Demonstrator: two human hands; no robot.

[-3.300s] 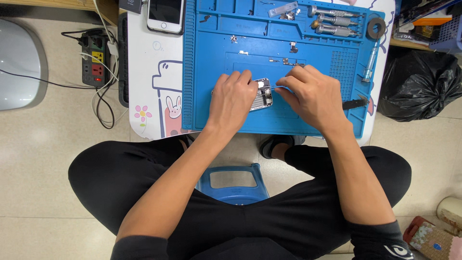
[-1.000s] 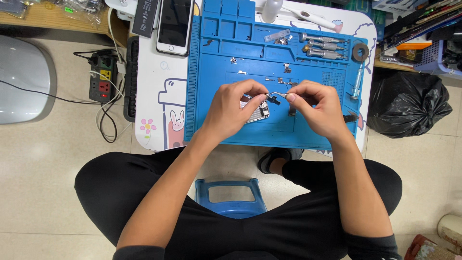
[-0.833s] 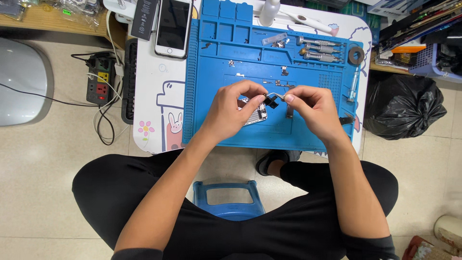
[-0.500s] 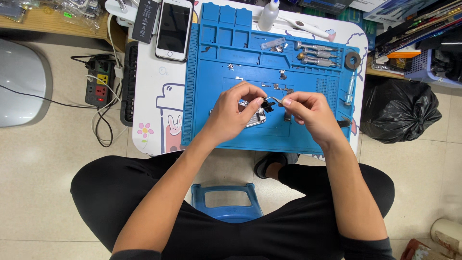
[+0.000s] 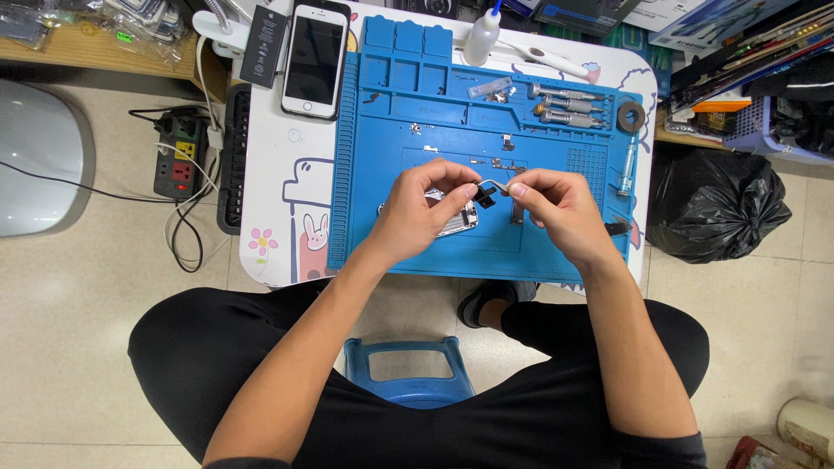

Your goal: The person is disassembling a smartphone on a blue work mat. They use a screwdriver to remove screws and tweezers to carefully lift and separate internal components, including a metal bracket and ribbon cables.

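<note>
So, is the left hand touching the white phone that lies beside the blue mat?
Apart. The head view shows the left hand over the blue mat, with bare mat before the white phone.

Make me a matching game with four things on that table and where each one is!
Things:
1. white phone
2. small dark part
3. three screwdrivers
4. white bottle

Places:
a. pinched between left hand and right hand
b. lying together on the blue mat, upper right
c. off the mat, to its left
d. standing at the mat's top edge

Pairs: 1-c, 2-a, 3-b, 4-d
</note>
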